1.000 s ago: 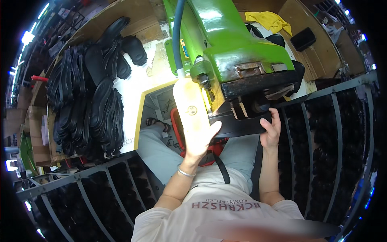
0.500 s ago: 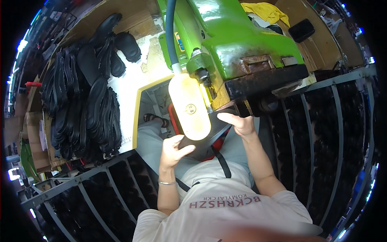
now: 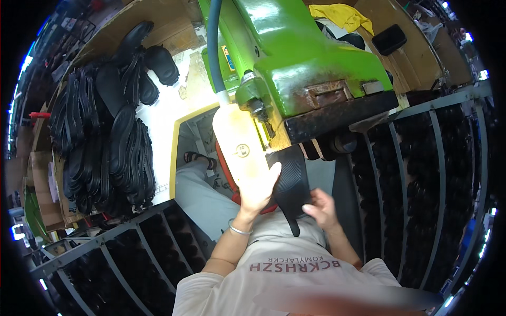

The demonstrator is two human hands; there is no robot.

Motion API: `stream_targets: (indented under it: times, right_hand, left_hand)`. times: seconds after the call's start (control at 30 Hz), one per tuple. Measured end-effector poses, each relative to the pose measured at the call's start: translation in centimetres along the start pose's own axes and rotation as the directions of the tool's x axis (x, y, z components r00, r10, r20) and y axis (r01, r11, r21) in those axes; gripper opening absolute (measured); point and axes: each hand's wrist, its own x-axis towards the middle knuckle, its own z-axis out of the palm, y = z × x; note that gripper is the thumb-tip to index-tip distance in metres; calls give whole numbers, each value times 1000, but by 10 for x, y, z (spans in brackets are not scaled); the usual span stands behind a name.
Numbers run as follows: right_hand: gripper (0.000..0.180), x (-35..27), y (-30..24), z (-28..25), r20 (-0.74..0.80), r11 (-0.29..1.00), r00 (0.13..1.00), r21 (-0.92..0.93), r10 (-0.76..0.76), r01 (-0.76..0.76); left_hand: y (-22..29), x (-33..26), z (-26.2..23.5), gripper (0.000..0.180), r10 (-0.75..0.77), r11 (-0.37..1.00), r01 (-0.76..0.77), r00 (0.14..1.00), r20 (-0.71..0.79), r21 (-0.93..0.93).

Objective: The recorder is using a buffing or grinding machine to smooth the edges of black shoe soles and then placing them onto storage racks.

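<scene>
A black shoe sole (image 3: 291, 176) with a fine ribbed surface stands below the head of a green machine (image 3: 316, 63), its upper end close under the machine. My left hand (image 3: 256, 192) is closed at the sole's left edge, thumb lying along it; its fingers are washed out or hidden by the bright lamp (image 3: 237, 139). By the lower right edge of the sole is my right hand (image 3: 322, 209), fingers bent, thumb apart from them and slightly blurred. Whether it touches the sole is hard to make out.
Piles of black soles (image 3: 100, 142) cover the left of the white, yellow-edged table (image 3: 171, 158). Metal racks (image 3: 406, 189) filled with dark items flank me on both sides. A yellow cloth (image 3: 342, 17) and a black tray (image 3: 389, 39) lie in a cardboard box behind the machine.
The sole has come into plain view below the machine. My left hand moved right and up to its edge; my right hand came down from near the machine head. The view shifted slightly.
</scene>
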Motion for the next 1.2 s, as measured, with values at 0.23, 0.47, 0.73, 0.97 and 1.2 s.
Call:
stream_targets:
  times: [0.23, 0.47, 0.73, 0.97, 1.2]
  right_hand:
    - [33, 24, -52, -42, -340, 931, 866, -143, -366, 337]
    - [28, 93, -103, -33, -240, 895, 865, -44, -441, 445]
    - [30, 119, -78, 22, -71, 846, 843, -18, -533, 534]
    - [38, 118, -62, 51, 108, 873, 876, -93, -469, 479]
    - [32, 128, -60, 56, 75, 867, 910, -282, -407, 411]
  left_hand:
    - [18, 3, 13, 40, -171, 828, 211, 977, 124, -520]
    - [18, 17, 2, 25, 66, 996, -66, 998, -2, 55]
    - [25, 28, -78, 28, -24, 969, 53, 992, 122, -240]
    - [0, -6, -112, 22, -210, 937, 211, 977, 32, -279]
    - [-14, -70, -23, 22, -287, 928, 306, 951, 117, -213]
